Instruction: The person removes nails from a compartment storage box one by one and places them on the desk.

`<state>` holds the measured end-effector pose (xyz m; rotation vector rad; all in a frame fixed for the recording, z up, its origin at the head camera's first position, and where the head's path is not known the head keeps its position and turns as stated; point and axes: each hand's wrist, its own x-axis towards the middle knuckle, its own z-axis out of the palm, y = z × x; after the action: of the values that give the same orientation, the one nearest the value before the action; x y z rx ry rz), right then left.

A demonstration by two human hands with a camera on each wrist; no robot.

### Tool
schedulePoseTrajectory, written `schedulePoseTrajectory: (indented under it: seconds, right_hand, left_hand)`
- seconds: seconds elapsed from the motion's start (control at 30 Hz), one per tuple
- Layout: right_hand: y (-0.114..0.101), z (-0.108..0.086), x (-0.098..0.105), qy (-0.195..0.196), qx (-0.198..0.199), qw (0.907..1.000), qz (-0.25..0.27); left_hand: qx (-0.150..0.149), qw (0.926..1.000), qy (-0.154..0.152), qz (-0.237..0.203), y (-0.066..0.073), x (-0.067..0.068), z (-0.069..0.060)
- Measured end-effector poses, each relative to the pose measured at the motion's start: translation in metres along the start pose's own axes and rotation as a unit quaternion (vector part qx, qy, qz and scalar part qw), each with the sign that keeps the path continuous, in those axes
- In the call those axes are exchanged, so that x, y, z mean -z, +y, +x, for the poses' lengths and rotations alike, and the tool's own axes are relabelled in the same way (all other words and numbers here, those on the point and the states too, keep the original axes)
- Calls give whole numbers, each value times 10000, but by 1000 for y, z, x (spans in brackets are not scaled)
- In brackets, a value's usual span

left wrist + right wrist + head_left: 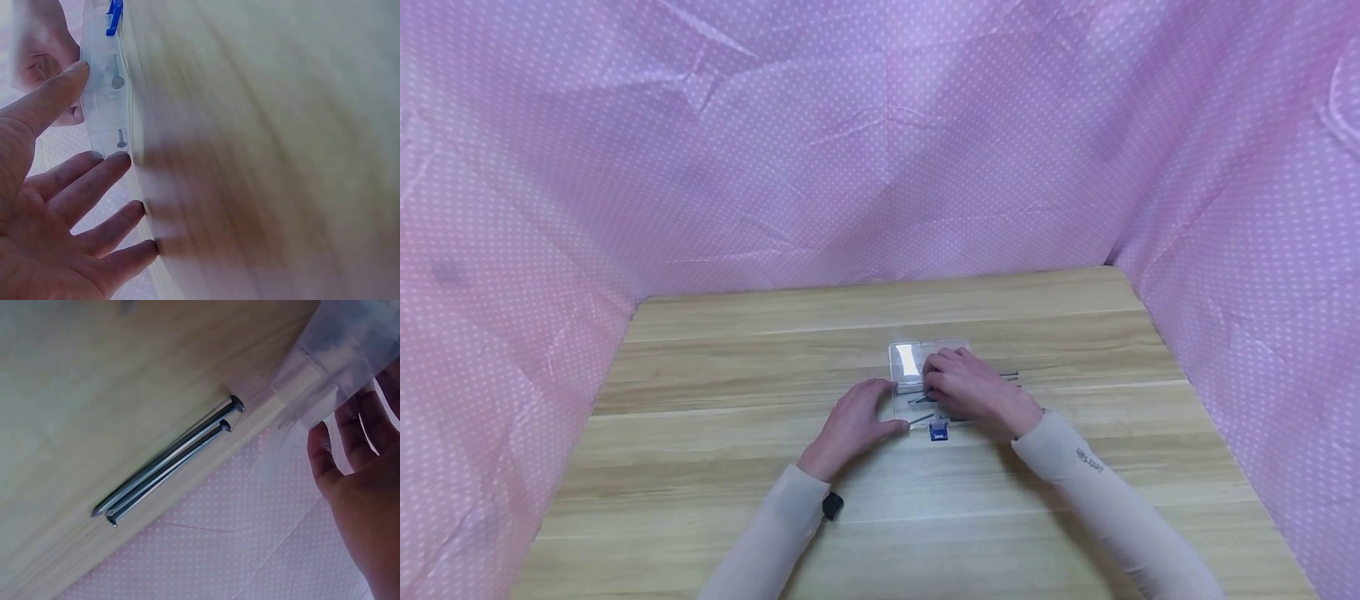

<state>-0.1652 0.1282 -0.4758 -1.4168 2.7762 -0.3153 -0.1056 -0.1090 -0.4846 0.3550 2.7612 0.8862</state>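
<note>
A clear plastic box (901, 410) with a blue latch (938, 431) has its transparent lid (904, 360) raised at the back. My left hand (853, 421) grips the box's left end between thumb and fingers; the other fingers are spread in the left wrist view. Nails (117, 81) show through the box wall. My right hand (973, 387) reaches over the box with bent fingers, beside a slanted nail (917, 400). Its fingertips are hidden, so whether they pinch that nail is unclear. In the right wrist view, the hand (369, 469) overlaps the clear plastic.
Several loose nails (169, 456) lie on the wooden table (737, 375) to the right of the box. Pink dotted cloth (850, 150) hangs behind the table and along both sides. A black object (832, 506) is at the left cuff.
</note>
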Motion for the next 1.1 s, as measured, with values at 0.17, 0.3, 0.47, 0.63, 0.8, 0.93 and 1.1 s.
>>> schedulePoseTrajectory:
  seconds: [0.17, 0.3, 0.47, 0.63, 0.8, 0.93, 1.1]
  right_hand:
    - [0, -2, 1, 62, -84, 9999, 74]
    - [0, -4, 0, 185, -105, 9997, 106]
    - [0, -8, 0, 296, -193, 9993, 132]
    - [0, -14, 2, 354, -366, 9986, 140]
    - [-1, -18, 4, 443, -422, 9981, 19]
    - [-1, -21, 5, 484, -486, 9976, 114]
    - [0, -27, 5, 596, -560, 9964, 243]
  left_hand:
    - [45, 10000, -18, 16, 0, 0, 1]
    - [30, 10000, -4, 32, 0, 0, 1]
    - [-2, 10000, 23, 17, 0, 0, 1]
    - [-33, 10000, 56, 5, 0, 0, 0]
    - [-44, 10000, 60, 19, 0, 0, 0]
    - [-27, 10000, 47, 14, 0, 0, 1]
    - [-3, 10000, 32, -14, 0, -1, 1]
